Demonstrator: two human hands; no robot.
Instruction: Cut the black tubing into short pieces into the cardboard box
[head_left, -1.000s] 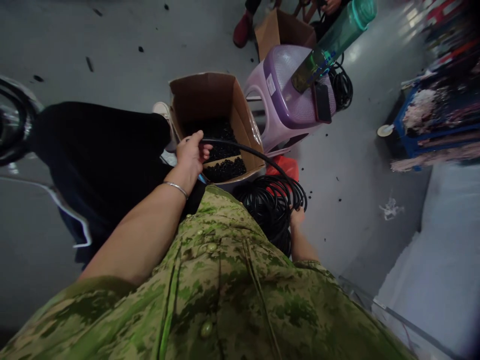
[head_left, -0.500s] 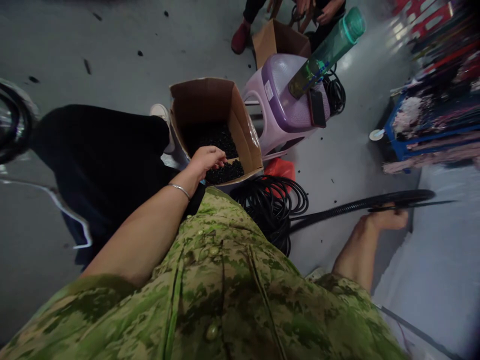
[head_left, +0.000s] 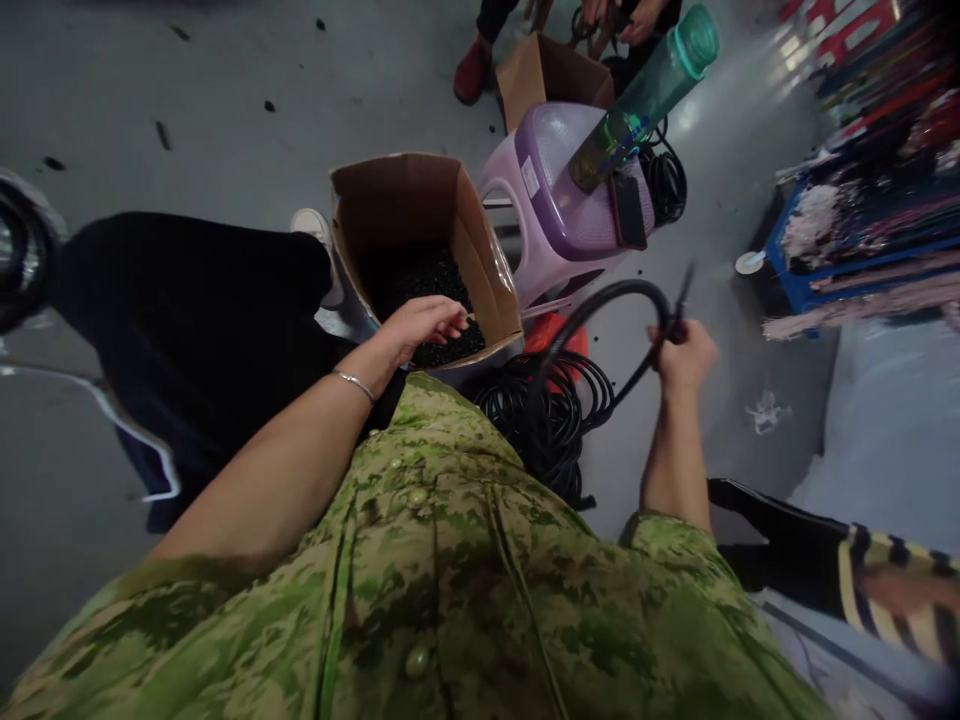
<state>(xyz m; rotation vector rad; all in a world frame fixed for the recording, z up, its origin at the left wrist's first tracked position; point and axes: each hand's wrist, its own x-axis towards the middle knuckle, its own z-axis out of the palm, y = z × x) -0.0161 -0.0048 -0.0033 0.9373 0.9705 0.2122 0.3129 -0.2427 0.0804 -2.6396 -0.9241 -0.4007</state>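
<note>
My left hand (head_left: 426,328), with a bracelet at the wrist, hovers over the near edge of an open cardboard box (head_left: 491,265). Its fingers are curled together; anything they pinch is too small to make out. Small black pieces (head_left: 435,280) fill the bottom of that box. Out to the right, my right hand (head_left: 686,355) is closed around a length of black tubing (head_left: 626,290), which arcs back toward my lap. A short end of it sticks up past the fist. Below the box lies a tangled coil of black tubing (head_left: 559,420).
A purple stool (head_left: 559,170) carries a green bottle (head_left: 637,110) and a phone (head_left: 628,212). A red bag (head_left: 562,345) lies beneath it. Another person's hands (head_left: 622,20) work beyond another box (head_left: 551,75). A striped sleeve (head_left: 892,570) enters at lower right. A blue rack (head_left: 795,240) stands right.
My right hand has swung inward and upward, bending the tubing from a nearly straight line into a loop. A person in a striped sleeve has come in at the right. My left hand has barely shifted.
</note>
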